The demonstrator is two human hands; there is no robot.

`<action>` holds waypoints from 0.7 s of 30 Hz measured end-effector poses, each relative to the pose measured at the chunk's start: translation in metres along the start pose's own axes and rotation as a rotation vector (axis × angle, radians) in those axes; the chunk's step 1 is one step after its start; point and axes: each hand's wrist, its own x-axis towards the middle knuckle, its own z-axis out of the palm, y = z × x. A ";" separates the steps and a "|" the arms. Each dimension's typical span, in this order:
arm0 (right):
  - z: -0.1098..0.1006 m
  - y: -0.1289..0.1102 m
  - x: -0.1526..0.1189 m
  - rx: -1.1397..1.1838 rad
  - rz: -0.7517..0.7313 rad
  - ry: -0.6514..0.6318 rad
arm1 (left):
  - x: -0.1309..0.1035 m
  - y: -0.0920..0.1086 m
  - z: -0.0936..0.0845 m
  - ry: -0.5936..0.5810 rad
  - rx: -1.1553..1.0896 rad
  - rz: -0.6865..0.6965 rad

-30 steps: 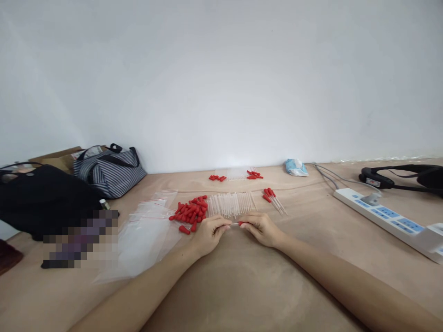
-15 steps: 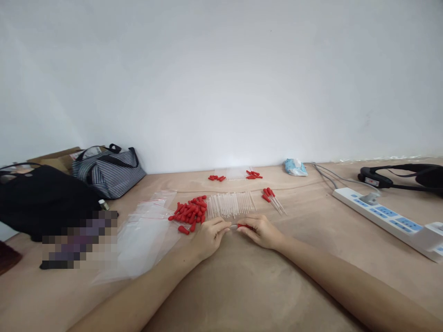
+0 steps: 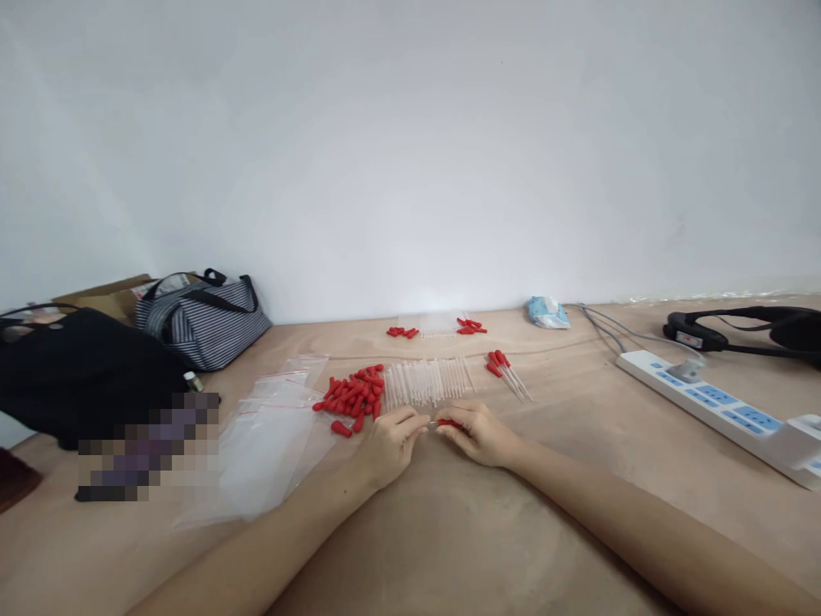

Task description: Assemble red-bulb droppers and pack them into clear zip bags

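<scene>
My left hand (image 3: 392, 443) pinches a thin clear tube, of which only a short piece shows between the hands. My right hand (image 3: 478, 435) is closed on a red rubber bulb (image 3: 447, 423) at the other end of that tube. Just beyond my hands lies a row of clear tubes (image 3: 427, 381). A pile of red bulbs (image 3: 352, 395) sits to the left of the row, beside my left hand. To the right, several tubes with red bulbs on them (image 3: 505, 370) lie together, their tips pointing toward the front right.
Clear zip bags (image 3: 262, 453) lie at the left, near a black bag (image 3: 83, 368) and a striped bag (image 3: 209, 321). More bulbs (image 3: 471, 326) lie near the wall. A blue packet (image 3: 548, 312), a power strip (image 3: 711, 406) and a black headset (image 3: 737, 329) are at the right.
My right hand has moved slightly left, closer to my left hand. Less of the clear tube shows between them.
</scene>
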 end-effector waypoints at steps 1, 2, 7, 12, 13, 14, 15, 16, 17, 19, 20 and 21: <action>0.000 0.000 0.000 -0.003 -0.003 -0.009 | 0.000 0.000 0.000 -0.007 0.004 0.002; -0.001 0.000 0.001 -0.001 -0.003 -0.018 | 0.000 0.000 0.000 -0.012 0.006 0.002; -0.001 0.003 0.002 0.183 0.105 0.034 | 0.001 -0.001 0.001 0.018 -0.052 -0.047; 0.011 0.010 0.005 0.672 0.433 0.250 | 0.003 -0.003 0.003 0.116 -0.089 -0.147; 0.014 0.010 0.006 0.777 0.480 0.266 | 0.003 -0.004 0.004 0.128 -0.096 -0.155; 0.016 0.008 0.007 0.862 0.518 0.275 | 0.003 -0.003 0.004 0.131 -0.099 -0.159; 0.019 0.005 0.008 0.923 0.545 0.282 | 0.003 -0.003 0.004 0.130 -0.101 -0.159; 0.021 0.001 0.009 0.963 0.562 0.291 | 0.004 -0.003 0.004 0.125 -0.104 -0.157; 0.023 -0.002 0.011 0.987 0.572 0.307 | 0.004 -0.002 0.004 0.117 -0.111 -0.154; 0.025 -0.008 0.015 1.015 0.580 0.368 | 0.004 0.000 0.003 0.111 -0.140 -0.153; 0.025 -0.008 0.017 1.027 0.583 0.410 | 0.005 0.001 0.003 0.115 -0.156 -0.159; 0.024 -0.007 0.019 1.036 0.587 0.455 | 0.005 0.002 0.002 0.121 -0.169 -0.173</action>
